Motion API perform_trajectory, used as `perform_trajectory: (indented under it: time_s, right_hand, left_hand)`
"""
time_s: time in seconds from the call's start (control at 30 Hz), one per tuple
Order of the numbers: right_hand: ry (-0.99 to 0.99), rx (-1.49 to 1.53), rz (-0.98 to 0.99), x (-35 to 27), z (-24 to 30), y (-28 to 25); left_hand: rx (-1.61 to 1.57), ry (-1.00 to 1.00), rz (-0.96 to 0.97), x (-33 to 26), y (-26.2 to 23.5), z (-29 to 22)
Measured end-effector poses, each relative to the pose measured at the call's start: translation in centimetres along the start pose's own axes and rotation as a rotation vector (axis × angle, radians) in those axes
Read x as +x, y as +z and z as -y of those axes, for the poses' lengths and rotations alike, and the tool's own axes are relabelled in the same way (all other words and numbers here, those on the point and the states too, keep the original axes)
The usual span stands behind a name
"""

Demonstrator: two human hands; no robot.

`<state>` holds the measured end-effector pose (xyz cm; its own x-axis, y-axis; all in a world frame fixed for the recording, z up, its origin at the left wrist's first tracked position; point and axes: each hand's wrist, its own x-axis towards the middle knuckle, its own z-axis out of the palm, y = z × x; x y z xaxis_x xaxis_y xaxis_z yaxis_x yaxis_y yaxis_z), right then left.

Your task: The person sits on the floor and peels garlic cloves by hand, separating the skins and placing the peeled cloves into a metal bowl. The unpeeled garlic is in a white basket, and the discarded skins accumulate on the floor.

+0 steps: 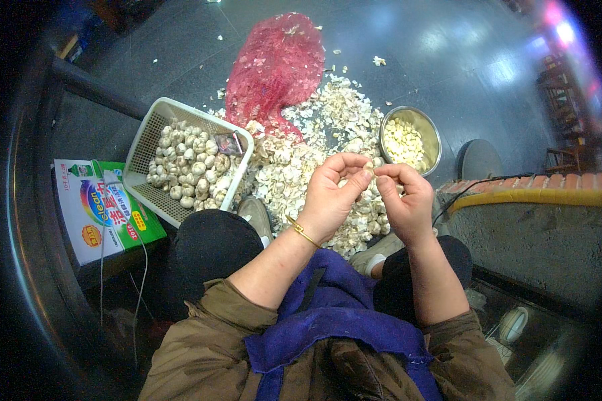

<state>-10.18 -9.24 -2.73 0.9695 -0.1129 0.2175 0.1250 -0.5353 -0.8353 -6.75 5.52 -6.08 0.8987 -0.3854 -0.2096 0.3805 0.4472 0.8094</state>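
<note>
My left hand [339, 194] and my right hand [406, 200] meet in front of me, fingertips pinched together on a small pale garlic clove [370, 172] that is mostly hidden by the fingers. Beneath them lies a wide heap of papery garlic skins [281, 170], with whole bulbs among the skins close to my feet. Just beyond my right hand, a round metal bowl [437, 137] holds peeled cloves [405, 144]. To the left, a white plastic basket [169, 108] is filled with unpeeled garlic bulbs [190, 164], and a small dark packet [228, 144] rests on them.
A red mesh sack [274, 67] lies crumpled on the dark floor [408, 60] behind the heap. At left stands a printed white and green box [87, 220] with a cable over it. A low brick-edged wall [535, 220] borders the right, near a dark round object [480, 160].
</note>
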Motion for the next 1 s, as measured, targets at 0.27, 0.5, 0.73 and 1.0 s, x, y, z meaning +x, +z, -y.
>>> perform_trajectory:
  time_s: [0.27,0.5,0.73,1.0]
  right_hand:
    - [0.170,0.198,0.006,-0.21,-0.75,0.10]
    - [0.280,0.191,0.007,-0.19,-0.70,-0.02]
    - [0.247,0.134,0.016,-0.11,-0.73,0.01]
    - [0.238,0.120,0.017,-0.13,-0.73,0.09]
  left_hand:
    - [0.191,0.118,0.004,-0.01,0.14,0.40]
    - [0.293,0.133,0.009,-0.02,-0.09,0.57]
    - [0.301,0.154,-0.009,-0.01,0.11,0.69]
    - [0.342,0.177,-0.028,-0.14,0.27,0.54]
